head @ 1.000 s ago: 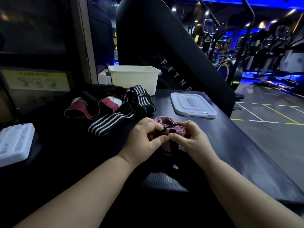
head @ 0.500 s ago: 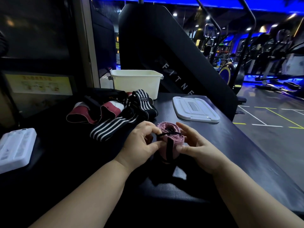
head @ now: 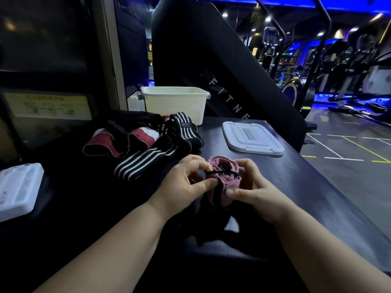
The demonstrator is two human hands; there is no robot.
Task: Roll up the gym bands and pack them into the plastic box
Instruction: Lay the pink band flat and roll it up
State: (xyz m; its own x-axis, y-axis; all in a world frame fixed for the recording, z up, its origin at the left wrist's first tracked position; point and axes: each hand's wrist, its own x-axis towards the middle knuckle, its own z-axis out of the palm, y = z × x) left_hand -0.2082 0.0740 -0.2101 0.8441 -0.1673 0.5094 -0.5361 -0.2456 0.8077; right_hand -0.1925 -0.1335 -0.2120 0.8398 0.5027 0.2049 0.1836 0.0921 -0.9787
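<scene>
A rolled pink gym band stands on end between my hands above the dark table. A thin black loop runs across its top and a black strap hangs down its front. My left hand pinches the black loop at the roll's left side. My right hand grips the roll from the right, thumb on its front. Behind my hands lies a pile of unrolled bands: a black-and-white striped one and a red-and-white one. The open white plastic box stands at the table's far edge.
The box's white lid lies flat to the right of the pile. Another white lid or tray sits at the left edge. A black stair machine rises behind the table. Gym floor with painted lines lies to the right.
The pink roll has been turned more upright, its spiral end now facing up. My left hand has drawn the black loop across the top. My right thumb moved to the roll's front.
</scene>
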